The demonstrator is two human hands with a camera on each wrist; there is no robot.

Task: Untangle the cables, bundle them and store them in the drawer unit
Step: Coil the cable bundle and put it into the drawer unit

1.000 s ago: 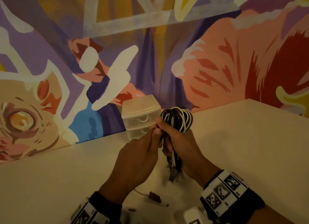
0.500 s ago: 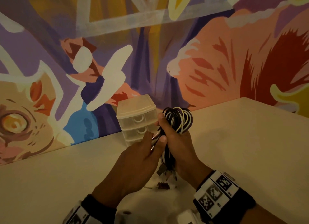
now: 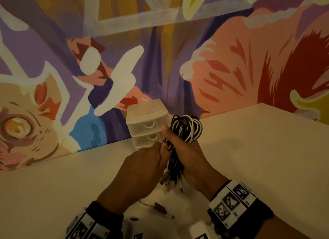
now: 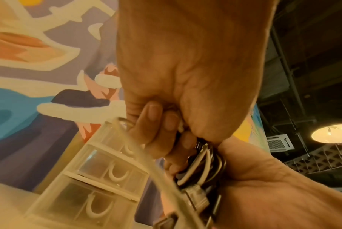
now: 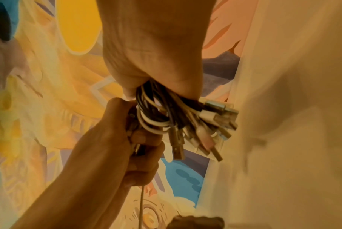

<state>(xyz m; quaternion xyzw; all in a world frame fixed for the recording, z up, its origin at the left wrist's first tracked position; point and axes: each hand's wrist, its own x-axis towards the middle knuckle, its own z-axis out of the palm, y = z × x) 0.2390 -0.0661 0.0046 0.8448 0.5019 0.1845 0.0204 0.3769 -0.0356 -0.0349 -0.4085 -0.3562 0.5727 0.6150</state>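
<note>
My right hand (image 3: 179,146) grips a bundle of black and white cables (image 3: 186,129) upright above the table, loops on top and plugs (image 3: 169,180) hanging below. In the right wrist view the right hand (image 5: 146,86) squeezes the cable bundle (image 5: 156,114), with several plugs (image 5: 207,128) fanning out. My left hand (image 3: 160,150) pinches a thin white cable (image 4: 162,175) against the bundle's middle. That cable hangs down (image 5: 140,201), and a brown plug (image 3: 159,207) lies on the table below. The translucent drawer unit (image 3: 147,122) stands just behind the hands, its drawers closed.
The beige table (image 3: 258,158) meets a painted mural wall (image 3: 213,69) right behind the drawer unit (image 4: 99,178). Both wrists wear black bands with marker tags (image 3: 231,201).
My left hand's fingers have slid from beside the right thumb down to the middle of the bundle. The right hand keeps its grip and both hands sit slightly lower.
</note>
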